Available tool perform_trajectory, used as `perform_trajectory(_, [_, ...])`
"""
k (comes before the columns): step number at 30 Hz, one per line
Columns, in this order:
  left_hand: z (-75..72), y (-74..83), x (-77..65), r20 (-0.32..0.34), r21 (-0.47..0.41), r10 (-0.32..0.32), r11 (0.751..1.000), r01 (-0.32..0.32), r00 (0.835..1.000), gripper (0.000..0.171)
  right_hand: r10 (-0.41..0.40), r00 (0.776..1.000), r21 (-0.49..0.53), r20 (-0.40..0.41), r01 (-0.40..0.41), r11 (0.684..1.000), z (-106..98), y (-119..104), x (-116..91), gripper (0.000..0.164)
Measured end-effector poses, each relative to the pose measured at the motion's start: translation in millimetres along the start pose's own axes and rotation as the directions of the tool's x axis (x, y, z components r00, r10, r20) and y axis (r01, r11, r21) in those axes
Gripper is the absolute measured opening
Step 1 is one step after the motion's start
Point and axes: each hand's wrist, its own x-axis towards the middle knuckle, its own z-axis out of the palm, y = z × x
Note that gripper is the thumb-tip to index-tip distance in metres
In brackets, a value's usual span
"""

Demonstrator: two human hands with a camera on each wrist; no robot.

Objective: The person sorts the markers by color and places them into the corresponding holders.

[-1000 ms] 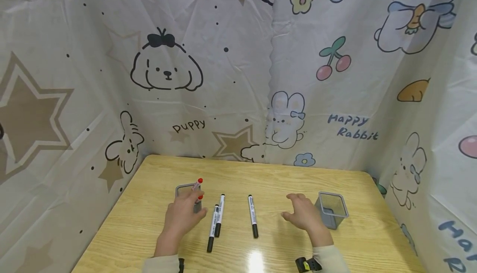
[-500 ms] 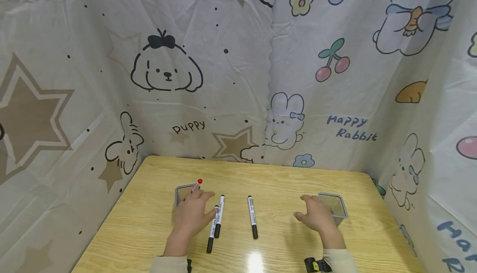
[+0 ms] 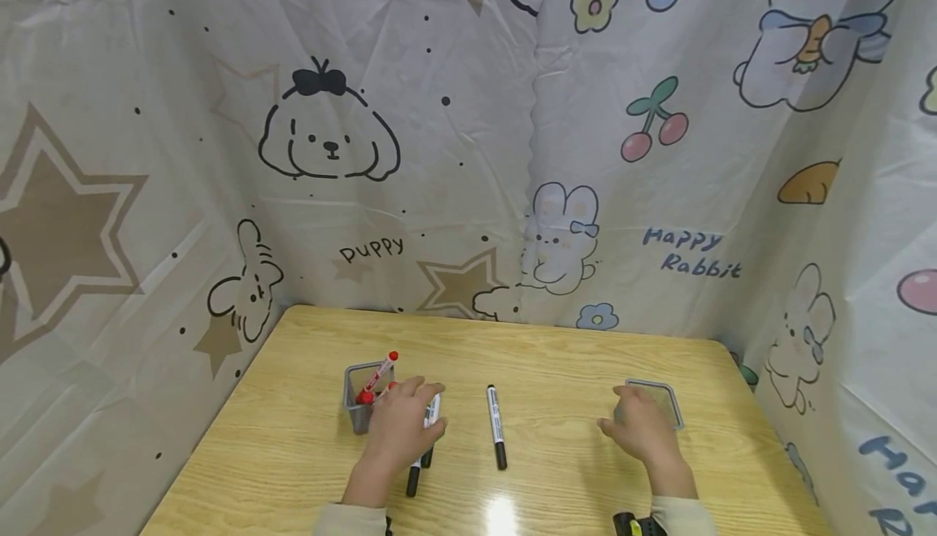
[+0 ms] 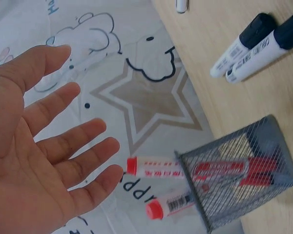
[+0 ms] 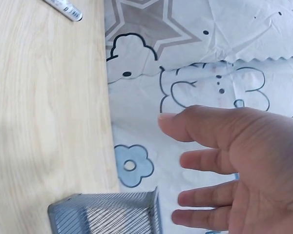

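Observation:
My left hand (image 3: 401,432) hovers with spread fingers over two white markers with black caps (image 3: 413,481), partly hiding them. It holds nothing in the left wrist view, where the palm and loosely bent fingers show. Left of it stands a grey mesh pen holder (image 3: 359,420) with red-capped markers (image 3: 381,372) leaning inside. My right hand (image 3: 646,429), fingers relaxed and nothing held, is above and in front of a second mesh pen holder (image 5: 112,214), covering part of it in the head view. Between the hands lies another black-capped marker (image 3: 496,429).
The wooden table (image 3: 542,365) bears all these things. Behind and at both sides hangs a pale curtain (image 3: 454,154) printed with cartoon animals, stars and flowers, close to the table's far edge.
My left hand has moved right from the holder with the red markers to over the black-capped pair, uncovering that holder. My right hand has moved right, in front of the other holder.

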Motion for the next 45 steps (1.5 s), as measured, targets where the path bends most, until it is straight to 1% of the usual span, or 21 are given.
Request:
perform_trajectory(4, [7.7,2.4,-0.3,0.028,0.013,0.001,1.000,-0.001,1.000,0.044,0.000,0.999,-0.008,-0.055,0.000,1.000,2.9,8.1,-2.5,0.062])
perform_trajectory(7, [14.1,3.1,-0.4,0.043,0.031,0.009,0.999,-0.010,0.999,0.043,0.020,0.997,-0.007,-0.081,-0.021,1.000,5.2,13.7,-3.6,0.065])
perform_trajectory(11, [24.0,4.1,-1.5,0.053,0.014,0.012,1.000,-0.013,0.999,0.043,0.065,0.993,0.021,-0.103,-0.063,0.998,7.4,22.1,-4.5,0.067])
perform_trajectory(16, [35.9,7.0,-4.4,0.048,-0.023,0.004,1.000,-0.003,0.999,0.042,0.135,0.983,0.124,-0.124,-0.120,0.985,8.9,34.0,-7.6,0.072])
perform_trajectory(18, [39.5,7.6,-4.9,0.042,-0.035,-0.004,0.999,0.005,0.999,0.042,0.176,0.973,0.179,-0.149,-0.148,0.973,10.8,38.0,-7.8,0.077])
perform_trajectory(21, [42.8,7.8,-5.2,0.033,-0.046,-0.020,0.999,0.021,0.999,0.042,0.247,0.947,0.271,-0.207,-0.187,0.944,15.6,42.4,-6.6,0.084])
perform_trajectory(25, [46.5,6.8,-6.1,0.029,-0.051,-0.041,0.998,0.043,0.999,0.043,0.329,0.902,0.372,-0.281,-0.213,0.904,24.2,46.7,-6.1,0.095])
perform_trajectory(27, [49.3,5.7,-6.9,0.032,-0.062,-0.057,0.996,0.059,0.998,0.043,0.361,0.881,0.413,-0.305,-0.219,0.884,28.4,48.4,-6.0,0.099])
perform_trajectory(29, [53.3,4.2,-7.6,0.036,-0.078,-0.076,0.994,0.079,0.996,0.044,0.397,0.863,0.458,-0.313,-0.230,0.859,32.6,50.2,-5.7,0.105])
perform_trajectory(31, [58.0,2.6,-8.5,0.039,-0.096,-0.094,0.991,0.097,0.995,0.044,0.437,0.846,0.506,-0.306,-0.244,0.827,37.0,52.0,-5.5,0.110])
perform_trajectory(35, [67.2,-0.8,-10.2,0.049,-0.124,-0.133,0.983,0.139,0.990,0.046,0.505,0.813,0.609,-0.291,-0.249,0.753,46.8,54.9,-5.0,0.118])
perform_trajectory(38, [71.9,-3.6,-11.4,0.068,-0.133,-0.169,0.975,0.177,0.983,0.049,0.530,0.799,0.685,-0.283,-0.218,0.695,54.6,55.8,-5.0,0.124])
perform_trajectory(42, [74.6,-6.8,-13.4,0.113,-0.140,-0.221,0.962,0.235,0.969,0.051,0.559,0.786,0.773,-0.265,-0.173,0.610,63.8,55.5,-5.3,0.130])
perform_trajectory(45, [74.2,-9.1,-14.8,0.141,-0.154,-0.260,0.948,0.280,0.955,0.051,0.591,0.766,0.825,-0.254,-0.147,0.546,69.2,55.1,-4.9,0.131])
